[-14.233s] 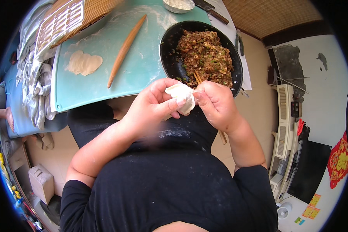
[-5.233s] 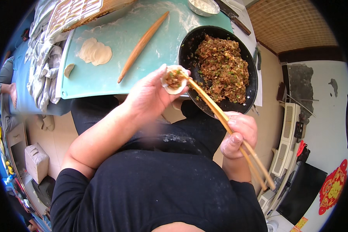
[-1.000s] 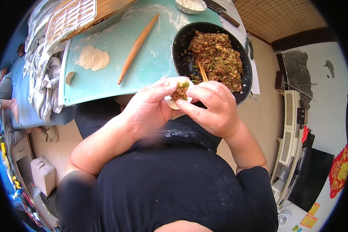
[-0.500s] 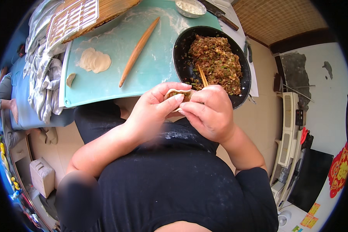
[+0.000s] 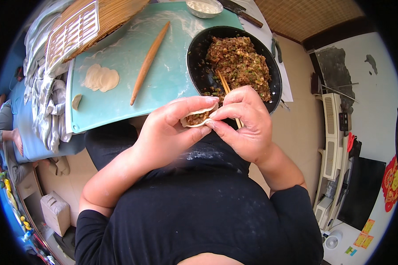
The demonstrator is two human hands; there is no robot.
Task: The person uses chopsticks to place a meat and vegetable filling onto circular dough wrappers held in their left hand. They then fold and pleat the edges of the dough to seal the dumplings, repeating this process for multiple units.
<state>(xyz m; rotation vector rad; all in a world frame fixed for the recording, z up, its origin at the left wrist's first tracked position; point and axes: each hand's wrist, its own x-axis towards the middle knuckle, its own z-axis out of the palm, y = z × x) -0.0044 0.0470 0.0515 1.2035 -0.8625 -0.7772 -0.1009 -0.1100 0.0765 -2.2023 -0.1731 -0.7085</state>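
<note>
Left thumb [image 5: 192, 137] having slid off the filling [image 5: 198, 118], both hands [image 5: 163, 128] [image 5: 251, 126] pinch the wrapper [image 5: 191, 126] between them.

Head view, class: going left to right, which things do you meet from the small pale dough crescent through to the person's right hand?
Small pale dough crescent, overlapping flat round pale dough wrappers, long tapered brown wooden rolling pin, part-folded pale dough wrapper with brown filling, right hand.

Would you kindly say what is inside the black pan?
The black pan holds green-flecked minced filling; chopsticks reach in. The right hand hides part of its near side; the filling covers the bottom beneath it.
</note>
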